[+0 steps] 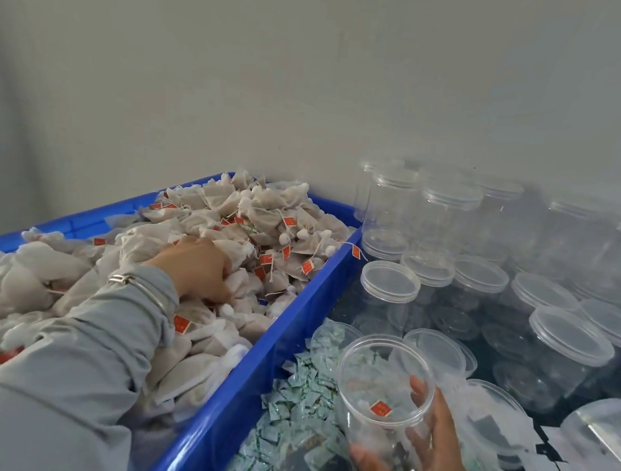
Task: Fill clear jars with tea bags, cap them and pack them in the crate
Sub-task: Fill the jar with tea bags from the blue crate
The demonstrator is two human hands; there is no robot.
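Left hand (197,267) digging into tea bags (265,211) heaped in the blue crate (292,310), fingers buried, grip unclear. Right hand (425,469) wrapped round the open jar (385,395) near the counter's front edge. Soft, featherlight bags, probably best scooped in loose handfuls.

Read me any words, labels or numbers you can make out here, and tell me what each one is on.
No text can be read in this view.
Red tags on the tea bags in the blue crate: pale marks, too small and blurred to read.
Red tag inside the open jar held by the right hand: blurred.
Small green-and-white sachets: print too small to read.
Capped jars: no labels visible.
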